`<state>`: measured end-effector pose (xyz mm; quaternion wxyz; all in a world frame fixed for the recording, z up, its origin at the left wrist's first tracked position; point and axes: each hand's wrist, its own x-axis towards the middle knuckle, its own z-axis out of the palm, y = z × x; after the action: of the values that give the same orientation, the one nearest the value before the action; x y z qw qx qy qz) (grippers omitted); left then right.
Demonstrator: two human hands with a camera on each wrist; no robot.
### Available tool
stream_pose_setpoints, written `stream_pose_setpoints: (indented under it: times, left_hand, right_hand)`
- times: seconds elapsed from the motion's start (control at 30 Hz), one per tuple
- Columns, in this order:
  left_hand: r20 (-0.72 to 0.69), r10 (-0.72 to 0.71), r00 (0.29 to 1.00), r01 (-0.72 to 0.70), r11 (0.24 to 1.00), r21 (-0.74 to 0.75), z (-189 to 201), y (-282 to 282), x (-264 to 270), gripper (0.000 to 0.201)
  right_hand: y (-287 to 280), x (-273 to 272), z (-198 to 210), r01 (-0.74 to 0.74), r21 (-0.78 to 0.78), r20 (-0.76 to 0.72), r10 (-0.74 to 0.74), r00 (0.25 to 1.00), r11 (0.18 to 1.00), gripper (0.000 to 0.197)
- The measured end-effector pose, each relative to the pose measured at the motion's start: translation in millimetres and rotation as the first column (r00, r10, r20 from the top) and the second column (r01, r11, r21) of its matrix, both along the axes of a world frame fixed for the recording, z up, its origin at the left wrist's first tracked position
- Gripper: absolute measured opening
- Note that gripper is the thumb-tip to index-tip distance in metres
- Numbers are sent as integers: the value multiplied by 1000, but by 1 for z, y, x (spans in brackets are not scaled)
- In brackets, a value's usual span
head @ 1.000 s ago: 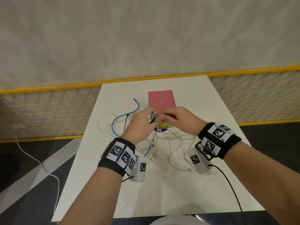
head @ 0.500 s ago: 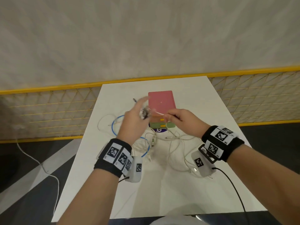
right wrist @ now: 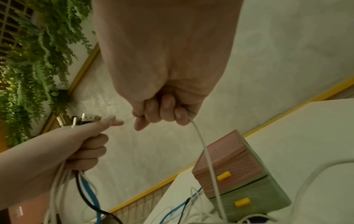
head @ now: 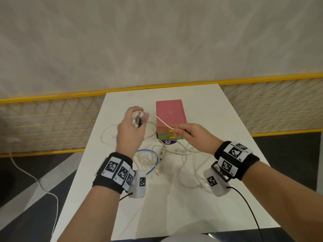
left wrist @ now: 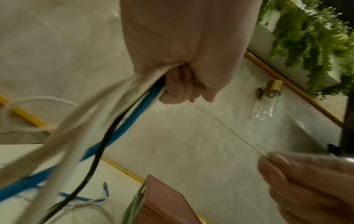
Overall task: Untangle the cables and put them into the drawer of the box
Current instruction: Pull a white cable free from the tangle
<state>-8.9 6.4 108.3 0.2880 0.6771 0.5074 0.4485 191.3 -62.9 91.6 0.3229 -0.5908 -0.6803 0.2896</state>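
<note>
My left hand (head: 131,127) now lifted away left, gripping bunched white, blue, black cable ends (head: 138,119). My right hand (head: 189,135) pinches 1 thin white cable (head: 163,121), drawn taut between. Separation underway; pink-and-green 2-drawer box (head: 170,113) behind, drawers closed.

The box (head: 170,116) was pink over green with yellow handles (right wrist: 223,175); cables (left wrist: 122,112) were white, blue and black; the table (head: 201,105) white.
</note>
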Motion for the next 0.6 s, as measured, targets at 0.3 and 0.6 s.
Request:
stream_pose_setpoints:
  times: [0.3,0.6]
  left_hand:
    - [-99,-168,981,173,984,47,0,-5,10,24]
    - [-129,-244,961,249,968,29,4,-11,5,20]
  right_hand:
    - [3,-10,9,-51,44,-29,53,998,998,24]
    - [-3,-3,3,3,41,-38,-2,999,999,25]
